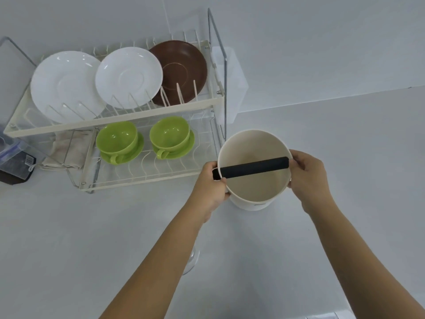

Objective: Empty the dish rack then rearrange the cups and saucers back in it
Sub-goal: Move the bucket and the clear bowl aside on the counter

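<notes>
Right now both hands clasp a cream round container (254, 180) with a black bar (251, 167) across its mouth, just right of the dish rack (110, 125): the left hand (210, 187) curls round the bar's end and rim, the right hand (309, 178) grips the opposite wall. Three saucers, two white (66, 86) (128, 77) and one brown (181, 70), stand on the upper tier; two green cups (117, 140) (170, 134) sit on green saucers below. Probably the container could knock the rack's side frame or the right-hand cup if swung leftward, as they stand close together.
</notes>
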